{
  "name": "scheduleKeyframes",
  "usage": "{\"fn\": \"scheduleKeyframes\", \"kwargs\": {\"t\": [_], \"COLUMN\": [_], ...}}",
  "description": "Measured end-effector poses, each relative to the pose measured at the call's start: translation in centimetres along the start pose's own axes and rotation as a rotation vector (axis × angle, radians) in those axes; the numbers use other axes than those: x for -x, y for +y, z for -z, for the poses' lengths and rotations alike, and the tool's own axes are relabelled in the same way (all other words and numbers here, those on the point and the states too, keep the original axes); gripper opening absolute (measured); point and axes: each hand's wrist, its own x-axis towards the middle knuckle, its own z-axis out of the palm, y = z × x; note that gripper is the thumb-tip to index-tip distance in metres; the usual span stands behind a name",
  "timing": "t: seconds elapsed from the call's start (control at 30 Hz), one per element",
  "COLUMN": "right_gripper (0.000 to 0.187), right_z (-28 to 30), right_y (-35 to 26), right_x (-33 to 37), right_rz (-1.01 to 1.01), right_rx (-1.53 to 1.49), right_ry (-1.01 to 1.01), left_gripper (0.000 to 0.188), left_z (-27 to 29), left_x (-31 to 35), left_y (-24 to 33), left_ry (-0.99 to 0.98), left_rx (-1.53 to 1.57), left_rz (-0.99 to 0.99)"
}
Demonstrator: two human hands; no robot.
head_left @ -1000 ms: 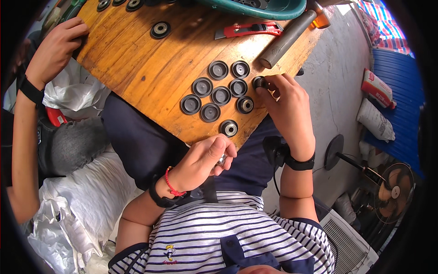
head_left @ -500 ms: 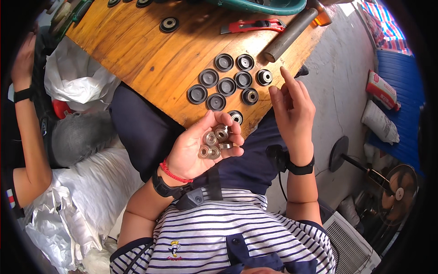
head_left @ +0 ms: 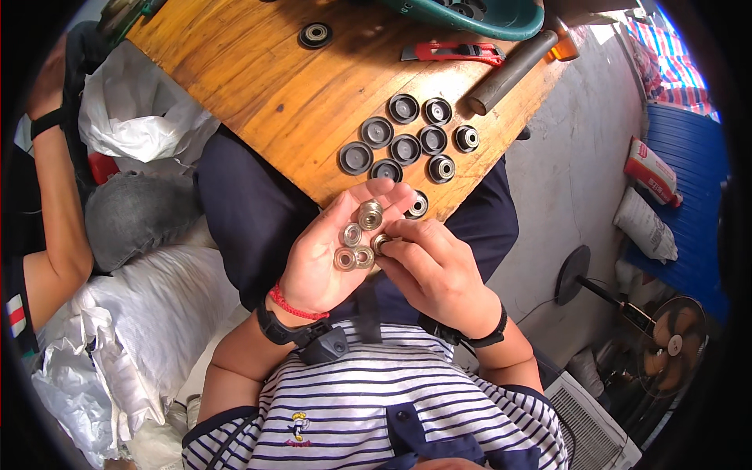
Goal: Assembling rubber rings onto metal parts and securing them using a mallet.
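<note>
Palm up, my left hand cups several small metal ball bearings, its fingers only slightly curled. My right hand reaches over that palm and pinches one bearing between thumb and fingers; the fingers partly cover it. Just beyond, at the near corner of the wooden table, lies a cluster of round black plastic caps. Bearings sit in some caps at the cluster's right side, such as one cap and another. A third fitted cap is by my left fingertips.
Farther back lie a red utility knife, a thick dark metal rod and a green basin holding black parts. One fitted cap sits apart. Another person's arm is at left, near white sacks. A fan stands right.
My right hand has come down from beside the caps to my left palm and taken hold of a bearing. My left fingers have opened out somewhat. The view has shifted slightly.
</note>
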Motion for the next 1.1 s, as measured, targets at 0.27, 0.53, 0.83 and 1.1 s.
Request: {"fn": "scheduleKeyframes", "kwargs": {"t": [0.27, 0.53, 0.83, 1.1], "right_gripper": [0.040, 0.032, 0.033, 0.045], "right_z": [0.1, -1.1, -1.0, 1.8], "right_y": [2.7, 3.2, 3.4, 1.6], "right_x": [-2.5, -4.2, -4.3, -4.3], "right_rz": [-0.140, -0.170, -0.152, -0.089], "right_rx": [0.138, 0.203, 0.249, 0.014], "right_ry": [0.156, 0.108, 0.068, -0.055], "left_gripper": [0.042, 0.038, 0.029, 0.025], "left_z": [-0.1, 0.0, -0.2, -0.4], "left_x": [0.7, 0.1, 0.3, 0.0], "left_y": [3.1, 3.9, 3.8, 2.5], "left_ry": [0.087, 0.176, 0.317, 0.286], "left_rx": [-0.188, -0.292, -0.678, -1.047], "left_rz": [-0.144, -0.209, -0.110, -0.110]}}
